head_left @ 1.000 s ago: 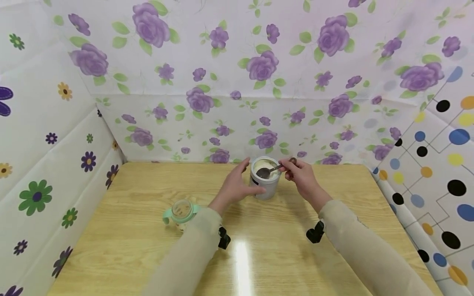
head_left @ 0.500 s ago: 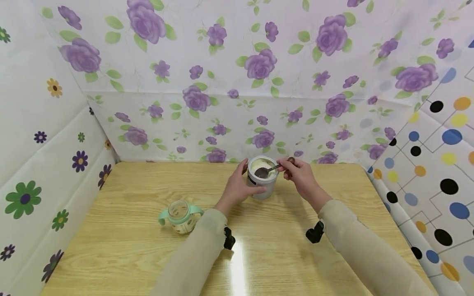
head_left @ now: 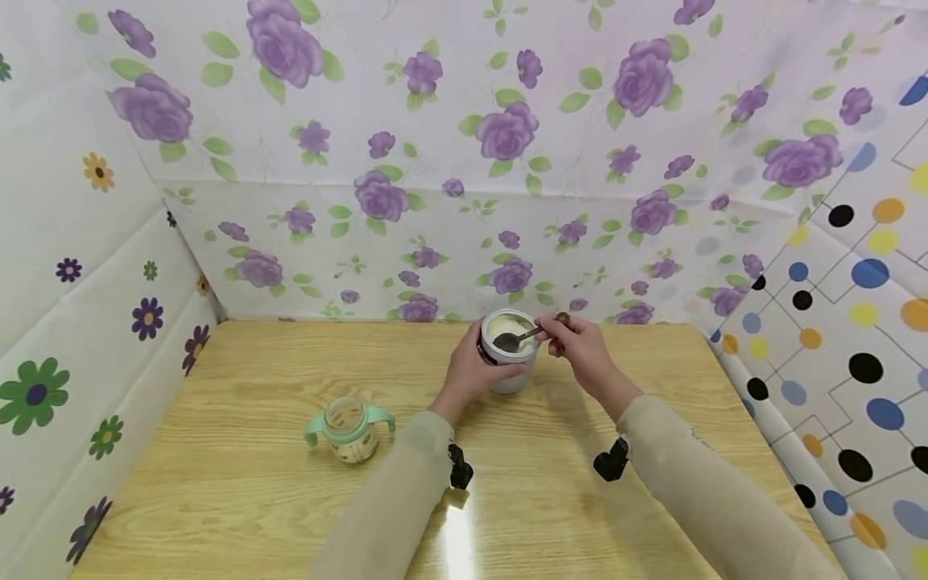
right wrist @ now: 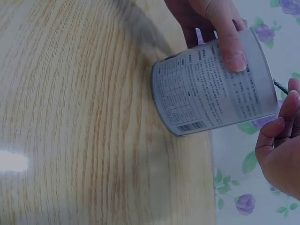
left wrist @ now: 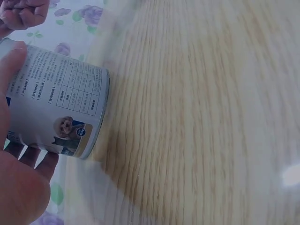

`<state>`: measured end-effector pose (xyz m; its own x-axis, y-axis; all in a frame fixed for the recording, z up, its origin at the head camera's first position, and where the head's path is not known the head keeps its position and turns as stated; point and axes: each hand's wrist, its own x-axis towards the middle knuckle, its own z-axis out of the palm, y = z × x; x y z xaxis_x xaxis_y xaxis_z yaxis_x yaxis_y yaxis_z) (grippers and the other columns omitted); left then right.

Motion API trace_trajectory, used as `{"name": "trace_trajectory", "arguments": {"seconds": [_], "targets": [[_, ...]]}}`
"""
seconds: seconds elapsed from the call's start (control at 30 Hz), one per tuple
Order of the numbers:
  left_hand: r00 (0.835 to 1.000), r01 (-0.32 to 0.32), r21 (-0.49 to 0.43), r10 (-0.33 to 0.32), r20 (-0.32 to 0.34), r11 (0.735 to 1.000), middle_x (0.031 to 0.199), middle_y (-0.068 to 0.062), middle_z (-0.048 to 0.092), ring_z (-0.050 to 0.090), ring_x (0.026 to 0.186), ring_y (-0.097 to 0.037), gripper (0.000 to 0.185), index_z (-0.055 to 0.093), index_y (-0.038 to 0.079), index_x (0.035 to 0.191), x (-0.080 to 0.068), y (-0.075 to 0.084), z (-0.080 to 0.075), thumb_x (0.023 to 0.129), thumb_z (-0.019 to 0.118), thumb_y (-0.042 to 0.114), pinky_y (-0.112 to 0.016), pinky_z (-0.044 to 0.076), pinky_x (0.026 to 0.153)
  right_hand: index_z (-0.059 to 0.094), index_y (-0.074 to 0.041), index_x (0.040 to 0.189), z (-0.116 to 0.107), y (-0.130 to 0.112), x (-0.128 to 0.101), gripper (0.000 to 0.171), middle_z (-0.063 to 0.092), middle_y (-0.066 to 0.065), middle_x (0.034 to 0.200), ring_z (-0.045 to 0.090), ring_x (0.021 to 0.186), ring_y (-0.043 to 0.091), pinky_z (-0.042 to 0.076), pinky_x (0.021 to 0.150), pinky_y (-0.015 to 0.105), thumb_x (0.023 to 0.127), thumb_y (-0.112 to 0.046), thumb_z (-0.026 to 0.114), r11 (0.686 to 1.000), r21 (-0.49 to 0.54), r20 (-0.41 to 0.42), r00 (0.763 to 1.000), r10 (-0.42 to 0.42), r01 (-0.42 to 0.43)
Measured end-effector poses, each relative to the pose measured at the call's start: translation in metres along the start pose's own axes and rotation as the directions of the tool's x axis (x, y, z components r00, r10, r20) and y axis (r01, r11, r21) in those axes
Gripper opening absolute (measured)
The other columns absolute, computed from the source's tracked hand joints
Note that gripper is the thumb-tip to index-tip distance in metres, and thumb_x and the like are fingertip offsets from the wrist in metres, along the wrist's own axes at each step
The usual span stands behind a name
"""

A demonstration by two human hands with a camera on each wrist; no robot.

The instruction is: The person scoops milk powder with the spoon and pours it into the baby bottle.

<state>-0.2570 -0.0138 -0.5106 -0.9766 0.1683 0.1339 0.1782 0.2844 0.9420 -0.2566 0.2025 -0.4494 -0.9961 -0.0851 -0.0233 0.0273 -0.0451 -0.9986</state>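
My left hand (head_left: 471, 372) wraps around a white tin (head_left: 512, 382) near the table's back edge, thumb across its front. In the left wrist view, the tin's label (left wrist: 75, 84) bears small print, a table and a picture of a dog. Inside the tin lies a pale cream powder (head_left: 502, 325). With fingertips curled at the tin's right rim, my right hand (head_left: 583, 354) pinches the handle of a dark metal spoon (head_left: 507, 342), whose bowl is over the powder. The right wrist view shows only a bit of the handle; the tin's wall hides the bowl.
A clear two-handled baby bottle (head_left: 351, 443) with a mint-green collar stands uncapped on the left of the wooden table (head_left: 239, 467), beside my left sleeve. A flowered cloth (head_left: 449, 242) hangs right behind the tin; patterned cloths flank both sides.
My left fingers have closed in around the tin, which leans slightly more. The spoon stays in my right hand over the powder. My left sleeve has moved right, uncovering the bottle.
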Motion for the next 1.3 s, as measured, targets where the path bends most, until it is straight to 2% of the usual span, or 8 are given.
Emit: {"name": "trace_trajectory", "arguments": {"seconds": [0.17,0.33,0.43,0.57,0.73,0.93,1.03,1.3], "targets": [[1.0,0.0,-0.005,0.0,0.012,1.0,0.154,-0.004,0.056,0.055,0.141,-0.027,0.105,0.041,0.022,0.164,0.0,0.001,-0.001,0.078,0.1,0.034,-0.05,0.045,0.117,0.073,0.007,0.123,-0.001,-0.011,-0.008,0.039,0.079,-0.001,0.088,0.06,0.068,0.01,0.05,0.067,0.023,0.109,-0.029,0.067,0.991,-0.115,-0.002,0.998,-0.071,0.07],[1.0,0.014,-0.003,-0.014,0.018,1.0,0.156,-0.002,0.055,0.053,0.143,-0.025,0.105,0.04,0.024,0.164,0.001,0.002,-0.002,0.077,0.1,0.035,-0.048,0.044,0.119,0.077,-0.001,0.123,-0.004,-0.025,-0.015,0.038,0.081,0.003,0.094,0.064,0.071,0.015,0.053,0.071,0.025,0.108,-0.035,0.067,0.95,-0.277,-0.01,0.988,-0.151,0.143],[1.0,0.017,0.0,-0.017,0.019,1.0,0.156,-0.002,0.055,0.052,0.144,-0.025,0.106,0.04,0.025,0.164,0.002,0.002,-0.003,0.077,0.1,0.035,-0.048,0.043,0.12,0.077,-0.002,0.123,-0.003,-0.029,-0.018,0.037,0.081,0.009,0.096,0.066,0.073,0.023,0.055,0.07,0.027,0.108,-0.035,0.067,0.909,-0.367,-0.011,0.976,-0.217,0.198],[1.0,0.012,-0.005,-0.012,0.015,1.0,0.156,-0.004,0.055,0.052,0.144,-0.027,0.105,0.04,0.023,0.164,0.002,0.004,-0.004,0.078,0.1,0.035,-0.05,0.043,0.119,0.08,-0.005,0.12,-0.002,-0.029,-0.021,0.031,0.079,0.018,0.096,0.068,0.071,0.027,0.056,0.065,0.028,0.109,-0.031,0.067,0.824,-0.485,0.013,0.945,-0.328,0.293],[1.0,0.009,-0.015,-0.009,0.014,1.0,0.156,-0.005,0.055,0.053,0.143,-0.028,0.106,0.04,0.021,0.164,0.001,0.006,-0.003,0.078,0.1,0.034,-0.051,0.044,0.118,0.081,-0.005,0.116,0.002,-0.022,-0.022,0.024,0.079,0.011,0.09,0.067,0.065,0.02,0.054,0.056,0.023,0.109,-0.022,0.067,0.738,-0.561,0.024,0.899,-0.438,0.375],[1.0,0.023,-0.009,-0.023,0.009,1.0,0.157,-0.004,0.054,0.052,0.144,-0.027,0.106,0.04,0.023,0.164,0.001,0.006,-0.002,0.078,0.1,0.035,-0.05,0.044,0.119,0.081,-0.001,0.11,0.007,-0.013,-0.018,0.022,0.078,0.009,0.086,0.066,0.064,0.028,0.049,0.053,0.021,0.109,-0.018,0.066,0.667,-0.612,0.042,0.86,-0.509,0.425],[0.999,0.03,-0.009,-0.03,0.012,1.0,0.157,-0.003,0.054,0.052,0.144,-0.027,0.106,0.04,0.024,0.164,0.0,0.005,-0.002,0.078,0.1,0.035,-0.051,0.044,0.119,0.08,0.0,0.114,0.01,-0.011,-0.015,0.025,0.078,0.01,0.088,0.068,0.066,0.031,0.051,0.054,0.022,0.109,-0.019,0.065,0.672,-0.615,0.049,0.87,-0.491,0.414],[0.999,0.032,0.009,-0.032,0.021,0.999,0.159,-0.002,0.053,0.051,0.145,-0.026,0.107,0.038,0.024,0.166,-0.001,0.0,-0.002,0.079,0.098,0.039,-0.05,0.044,0.119,0.079,-0.001,0.119,0.019,-0.01,-0.006,0.03,0.079,0.009,0.092,0.07,0.073,0.032,0.053,0.058,0.026,0.111,-0.025,0.062,0.736,-0.588,0.057,0.924,-0.377,0.336]]}}
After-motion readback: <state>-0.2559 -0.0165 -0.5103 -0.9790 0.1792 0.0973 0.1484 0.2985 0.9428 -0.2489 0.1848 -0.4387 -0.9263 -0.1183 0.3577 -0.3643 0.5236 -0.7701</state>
